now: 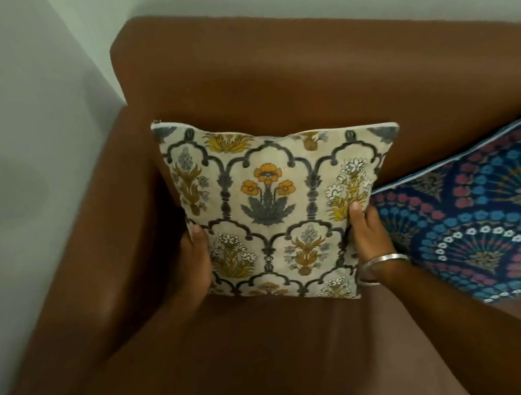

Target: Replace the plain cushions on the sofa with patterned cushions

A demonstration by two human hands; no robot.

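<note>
In the head view, a cream floral cushion [281,207] stands nearly upright in the corner of the brown sofa [319,68], leaning toward the backrest with its lower edge on the seat. The left hand [194,258] clasps its left edge and the right hand [370,233] clasps its right edge; only the thumbs show on the front face, the other fingers being hidden behind the fabric. A metal bangle [380,263] circles the right wrist. Just beside it, a blue fan-patterned cushion [484,212] lies against the backrest, touching the floral cushion's right edge and cut off by the frame's right side. The picture is slightly blurred.
</note>
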